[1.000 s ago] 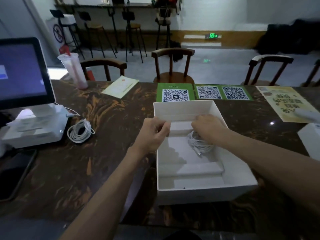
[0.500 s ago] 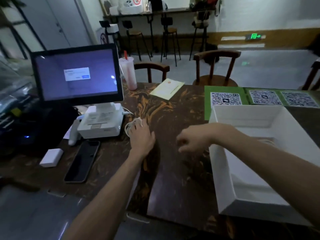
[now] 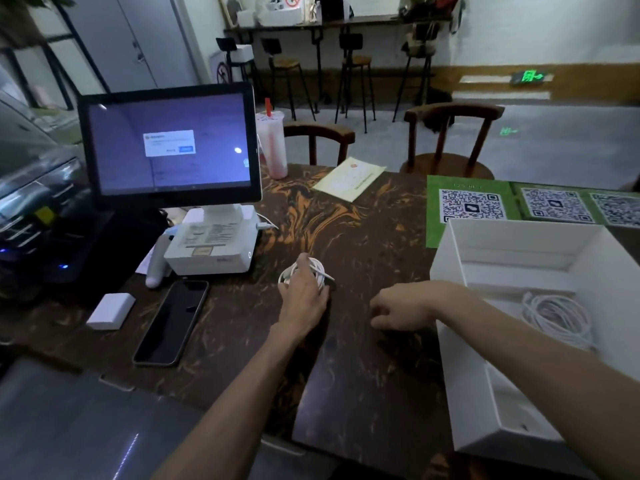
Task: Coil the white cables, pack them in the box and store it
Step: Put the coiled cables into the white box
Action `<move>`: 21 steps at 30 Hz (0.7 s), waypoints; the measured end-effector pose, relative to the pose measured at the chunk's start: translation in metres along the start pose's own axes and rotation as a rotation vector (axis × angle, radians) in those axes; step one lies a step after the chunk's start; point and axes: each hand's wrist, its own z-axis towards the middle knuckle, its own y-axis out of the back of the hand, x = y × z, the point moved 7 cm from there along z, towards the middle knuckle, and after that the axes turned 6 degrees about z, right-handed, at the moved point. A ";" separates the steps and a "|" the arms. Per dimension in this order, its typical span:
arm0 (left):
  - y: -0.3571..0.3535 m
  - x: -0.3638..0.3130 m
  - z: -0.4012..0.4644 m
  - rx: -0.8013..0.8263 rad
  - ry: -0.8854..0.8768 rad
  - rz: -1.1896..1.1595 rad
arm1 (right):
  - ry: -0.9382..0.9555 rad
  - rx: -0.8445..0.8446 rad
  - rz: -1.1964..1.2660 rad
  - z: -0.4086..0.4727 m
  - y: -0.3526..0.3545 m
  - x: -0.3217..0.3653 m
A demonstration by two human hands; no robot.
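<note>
Your left hand (image 3: pixel 304 292) has its grip closed around a small coiled white cable (image 3: pixel 308 270) on the dark marbled surface (image 3: pixel 363 244). Your right hand (image 3: pixel 403 308) hangs loosely curled, grasping nothing, just beside the open white cardboard box (image 3: pixel 450 282), where another coiled white cable (image 3: pixel 557 315) lies.

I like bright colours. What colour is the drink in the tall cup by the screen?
Pink, with a red straw: the tall cup shows in the head view.
</note>
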 end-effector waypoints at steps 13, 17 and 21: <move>0.026 -0.079 -0.047 -0.147 -0.199 -0.273 | 0.056 -0.219 1.211 -0.010 0.032 0.007; 0.037 -0.129 -0.048 -0.126 -0.369 -0.255 | 0.036 -0.467 1.414 -0.035 0.054 -0.011; 0.073 -0.184 -0.053 -0.267 -0.563 -0.292 | 0.064 -0.715 1.353 -0.077 0.077 -0.044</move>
